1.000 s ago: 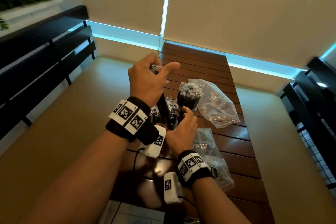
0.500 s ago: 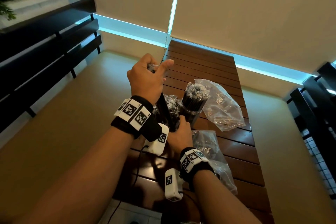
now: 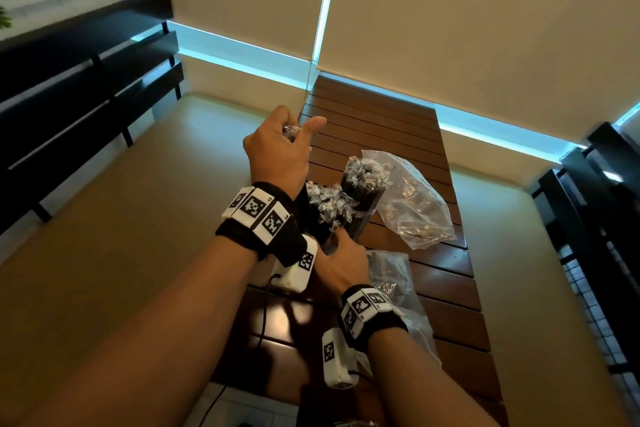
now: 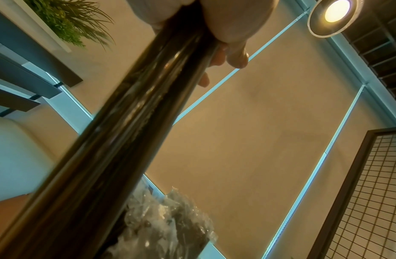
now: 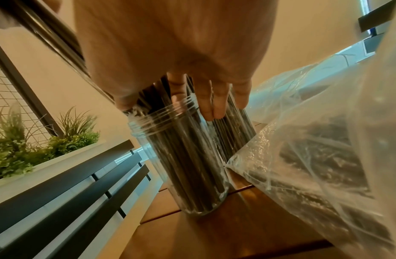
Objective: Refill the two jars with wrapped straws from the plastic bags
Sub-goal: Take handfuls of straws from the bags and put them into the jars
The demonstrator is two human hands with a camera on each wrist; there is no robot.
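My left hand [image 3: 280,146] is raised over the table's left edge and grips a bundle of black wrapped straws [image 4: 125,122], whose lower ends run down toward the near jar [image 3: 329,215]. That clear jar [image 5: 181,166] stands full of straws. My right hand [image 3: 341,253] holds the straws at its threaded neck, fingers [image 5: 205,98] on one side and thumb on the other. The far jar [image 3: 363,191], also full of straws, stands right behind it.
A crumpled clear plastic bag [image 3: 415,211] lies right of the jars, and a second bag [image 3: 391,274] by my right wrist. The slatted wooden table [image 3: 381,128] is narrow, with floor on both sides. Dark benches [image 3: 86,80] stand left and right.
The head view shifts slightly. Both hands keep their holds and stay almost in place.
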